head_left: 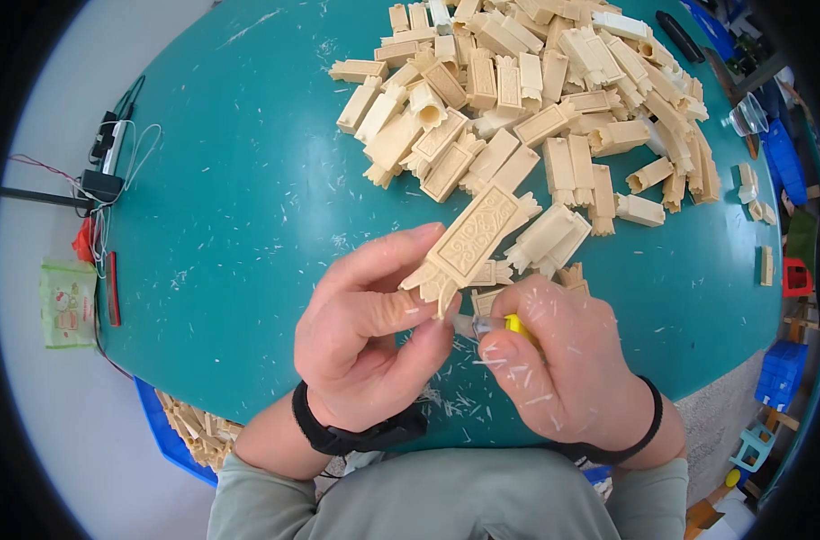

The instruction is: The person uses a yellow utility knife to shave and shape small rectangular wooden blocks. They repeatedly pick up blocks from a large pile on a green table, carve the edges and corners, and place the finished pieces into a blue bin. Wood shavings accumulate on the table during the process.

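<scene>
Between the fingers of my left hand point(365, 328) is a cream rectangular plastic piece point(476, 236) with raised scrollwork on its face and jagged, flared ends. It is held tilted above the table. My right hand point(558, 360) is closed around a small knife point(515, 326) with a yellow part on its handle. The blade points left, close beside the lower end of the piece; whether it touches cannot be made out. Thin pale shavings cling to my right thumb and the back of that hand. Several similar pieces point(548, 236) lie just beyond my hands.
A big heap of cream pieces point(509, 81) covers the far right of the teal table point(221, 225). Shavings point(459, 405) are scattered near me. At the left edge are a power strip point(115, 148) with cables and a green packet point(68, 301). A blue bin point(171, 441) of pieces stands lower left.
</scene>
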A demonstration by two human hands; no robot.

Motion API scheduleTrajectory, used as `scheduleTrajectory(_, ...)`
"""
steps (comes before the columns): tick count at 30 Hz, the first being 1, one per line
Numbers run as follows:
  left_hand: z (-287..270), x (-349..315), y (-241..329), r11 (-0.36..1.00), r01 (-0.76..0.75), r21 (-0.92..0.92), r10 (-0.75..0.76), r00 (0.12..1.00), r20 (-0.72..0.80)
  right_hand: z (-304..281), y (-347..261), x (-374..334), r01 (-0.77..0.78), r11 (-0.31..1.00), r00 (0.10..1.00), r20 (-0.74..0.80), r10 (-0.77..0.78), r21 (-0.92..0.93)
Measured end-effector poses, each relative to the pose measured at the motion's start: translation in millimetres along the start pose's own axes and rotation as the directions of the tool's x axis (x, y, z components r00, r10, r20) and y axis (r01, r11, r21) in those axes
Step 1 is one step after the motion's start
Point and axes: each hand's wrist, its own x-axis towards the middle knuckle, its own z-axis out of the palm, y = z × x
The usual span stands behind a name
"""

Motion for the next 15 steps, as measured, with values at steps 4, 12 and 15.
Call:
scheduleTrajectory(4,-0.4,0.2,0.2,0.999,-0.011,0.033,0.010,1.000,0.009,1.2,0.0,-0.4,-0.016,1.000,1.000,0.002,0.016,-0.008)
scheduleTrajectory(12,-3.0,2.0,-2.2,0.953,-0.170,0.253,0.161,0.985,0.054,2.1,2.1,-1.1,-0.025,1.000,1.000,0.001,0.025,-0.009)
scheduleTrajectory(15,-2.7,0.5,2.0,0.942,-0.156,0.296,0.154,0.988,0.030,2.9,2.5,-0.6,0.012,0.998,0.999,-0.030,-0.014,-0.064)
